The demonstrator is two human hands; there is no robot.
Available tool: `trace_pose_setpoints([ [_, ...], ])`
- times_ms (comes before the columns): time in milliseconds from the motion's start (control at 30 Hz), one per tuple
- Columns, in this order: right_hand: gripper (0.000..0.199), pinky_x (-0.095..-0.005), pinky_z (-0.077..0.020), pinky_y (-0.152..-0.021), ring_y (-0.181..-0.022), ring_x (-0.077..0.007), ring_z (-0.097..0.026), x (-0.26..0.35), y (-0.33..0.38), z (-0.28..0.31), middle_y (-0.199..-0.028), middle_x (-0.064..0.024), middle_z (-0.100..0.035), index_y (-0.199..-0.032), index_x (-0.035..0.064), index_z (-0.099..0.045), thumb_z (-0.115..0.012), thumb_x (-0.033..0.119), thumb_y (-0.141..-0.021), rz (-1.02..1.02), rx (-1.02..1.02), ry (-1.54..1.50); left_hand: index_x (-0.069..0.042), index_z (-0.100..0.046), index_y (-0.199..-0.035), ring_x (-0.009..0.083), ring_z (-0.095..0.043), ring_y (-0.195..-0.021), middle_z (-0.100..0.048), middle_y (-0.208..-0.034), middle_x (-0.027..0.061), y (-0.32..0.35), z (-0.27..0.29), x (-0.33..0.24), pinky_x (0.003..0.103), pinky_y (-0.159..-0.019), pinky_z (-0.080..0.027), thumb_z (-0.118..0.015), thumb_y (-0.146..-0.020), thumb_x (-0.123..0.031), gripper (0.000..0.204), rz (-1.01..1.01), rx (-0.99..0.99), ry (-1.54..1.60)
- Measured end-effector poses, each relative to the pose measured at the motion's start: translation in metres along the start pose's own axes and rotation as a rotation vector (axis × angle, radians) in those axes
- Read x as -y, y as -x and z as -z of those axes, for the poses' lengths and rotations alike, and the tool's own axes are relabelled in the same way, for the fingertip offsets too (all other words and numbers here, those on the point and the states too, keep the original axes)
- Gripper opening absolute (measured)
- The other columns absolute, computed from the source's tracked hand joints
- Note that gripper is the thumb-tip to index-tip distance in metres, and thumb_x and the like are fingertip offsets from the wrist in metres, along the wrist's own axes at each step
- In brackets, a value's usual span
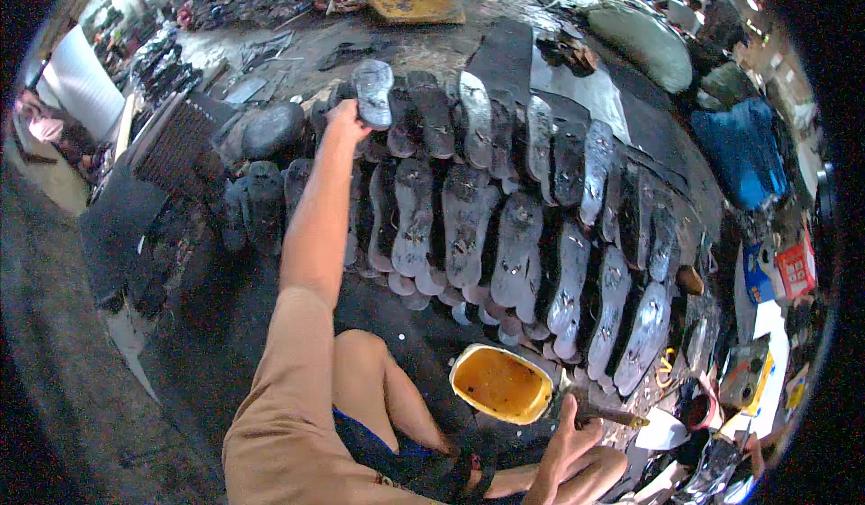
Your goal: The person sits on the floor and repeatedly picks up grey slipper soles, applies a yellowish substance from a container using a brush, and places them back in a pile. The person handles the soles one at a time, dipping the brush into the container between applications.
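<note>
My left hand (347, 122), at the end of a stretched-out arm, grips a grey shoe sole (375, 86) by its near end. The sole is raised over the far row of dark soles (431, 113). Down by my knee, my right hand (574, 439) is closed around a flat brownish tool (622, 415); its working end is hidden, so its kind is unclear. Just left of that hand stands a whitish tub (456, 358) with amber, glue-like liquid (500, 381) in it. Between my hands, overlapping soles (466, 226) lie in curved rows.
Dark sheets (126, 226) lie at the left. A yellow slab (416, 5) rests on the floor at the back. At the right are a pale sack (641, 45), a blue bag (741, 154) and a red-and-white box (795, 266). My bent bare leg (387, 388) is near the tub.
</note>
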State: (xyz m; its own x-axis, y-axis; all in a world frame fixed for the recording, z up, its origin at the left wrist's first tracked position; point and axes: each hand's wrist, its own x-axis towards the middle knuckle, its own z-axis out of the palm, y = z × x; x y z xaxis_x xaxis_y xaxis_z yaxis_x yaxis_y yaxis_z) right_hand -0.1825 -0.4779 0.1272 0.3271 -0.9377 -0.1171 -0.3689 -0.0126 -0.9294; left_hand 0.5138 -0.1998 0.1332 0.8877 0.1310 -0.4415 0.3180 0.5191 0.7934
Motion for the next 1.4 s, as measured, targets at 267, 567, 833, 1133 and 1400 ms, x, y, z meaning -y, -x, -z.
trace_pose_setpoints([
  [267,0.066,-0.0459,-0.0442,-0.103,-0.119,-0.0307,-0.058,-0.01,-0.048,0.02,-0.141,-0.0249,-0.058,-0.138,-0.0104,-0.057,-0.057,0.047,-0.106,0.074,-0.112,0.185,0.0,-0.065,-0.133,0.0214,-0.066,-0.12,-0.07,-0.131,0.0113,0.219,0.195,0.052,0.033,-0.105,-0.051,-0.067,-0.101,-0.026,0.042,-0.829,0.261,-1.087],
  [567,0.041,-0.0366,-0.0546,-0.084,-0.093,-0.0225,-0.068,-0.005,-0.054,0.076,-0.108,-0.0152,-0.075,-0.117,-0.0053,-0.073,-0.069,0.031,-0.099,0.202,-0.036,0.177,-0.006,-0.049,-0.15,0.0356,-0.048,-0.14,-0.05,-0.152,0.0187,0.583,0.465,0.066,0.044,-0.119,-0.038,-0.074,-0.082,-0.005,0.072,-0.306,0.125,-1.668],
  [833,0.022,-0.0388,-0.0562,-0.071,-0.078,-0.0268,-0.073,0.019,-0.013,0.002,-0.087,-0.0183,-0.075,-0.099,0.0013,-0.074,-0.079,0.022,-0.092,0.557,0.423,0.397,-0.004,-0.041,-0.154,0.0442,-0.043,-0.142,-0.043,-0.156,0.0226,0.655,0.551,0.168,0.048,-0.12,-0.033,-0.082,-0.069,-0.005,0.095,-0.009,0.219,-1.929],
  [1133,0.021,-0.0354,-0.0539,-0.072,-0.078,-0.0154,-0.068,-0.021,-0.005,-0.002,-0.089,-0.0093,-0.075,-0.102,0.0003,-0.074,-0.078,0.019,-0.092,0.6,0.284,0.382,0.001,-0.052,-0.141,0.0353,-0.061,-0.117,-0.058,-0.141,0.0199,0.543,0.429,0.012,0.045,-0.105,-0.047,-0.075,-0.094,-0.017,0.055,-0.303,-0.382,-1.771],
  [1400,0.029,-0.0393,-0.052,-0.069,-0.072,-0.0212,-0.063,-0.04,-0.034,0.064,-0.081,-0.014,-0.07,-0.103,-0.0038,-0.067,-0.069,0.024,-0.095,0.231,0.222,0.295,-0.006,-0.058,-0.137,0.0237,-0.058,-0.117,-0.061,-0.133,0.0107,0.563,0.387,-0.016,0.038,-0.103,-0.046,-0.068,-0.1,-0.023,0.042,-0.361,-0.124,-0.862],
])
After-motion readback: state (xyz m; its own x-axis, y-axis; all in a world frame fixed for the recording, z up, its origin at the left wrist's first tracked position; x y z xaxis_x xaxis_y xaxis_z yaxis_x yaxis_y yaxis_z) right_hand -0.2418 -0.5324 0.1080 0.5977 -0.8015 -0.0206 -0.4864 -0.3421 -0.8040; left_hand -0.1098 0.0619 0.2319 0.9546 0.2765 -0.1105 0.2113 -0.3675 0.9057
